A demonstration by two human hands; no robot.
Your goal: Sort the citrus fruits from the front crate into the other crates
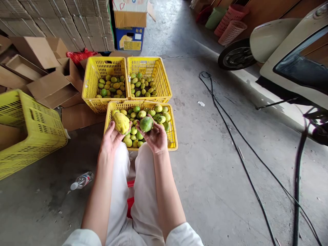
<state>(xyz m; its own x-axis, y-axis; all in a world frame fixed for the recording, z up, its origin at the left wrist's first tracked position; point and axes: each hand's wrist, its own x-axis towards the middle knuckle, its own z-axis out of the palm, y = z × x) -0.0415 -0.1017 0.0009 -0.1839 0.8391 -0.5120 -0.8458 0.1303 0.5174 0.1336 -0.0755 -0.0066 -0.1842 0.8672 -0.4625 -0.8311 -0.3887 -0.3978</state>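
1. Yellow, bumpy-skinned fruit (pixel 121 123) sits in the left hand (pixel 110 138), thumb and fingers cupped around its lower part, above the front crate's left half.
2. Green fruit (pixel 146 124), smaller, rests in the right hand (pixel 157 138), its fingers curled loosely about it, at 3 o'clock from the yellow one.
3. Beneath both is the front crate (pixel 173 133), yellow plastic, holding many green and yellowish fruits; the clock directions below start from it.
4. At 11, the back left crate (pixel 88 82) holds similar fruits; between 12 and 1, the back right crate (pixel 164 80) does too.
5. At 6, white trousers (pixel 146 181) show the person's knees against the near rim.
6. Between 7 and 8, a clear bottle (pixel 82 180) lies on the concrete floor (pixel 200 191).
7. At 9 stands a larger crate (pixel 46 126); at 10, open cardboard boxes (pixel 51 85) lie heaped.
8. Near 12, farther off, is a blue box (pixel 130 38).
9. At 2 stands a white vehicle (pixel 276 37); black cables (pixel 228 123) trail from 2 towards 4.
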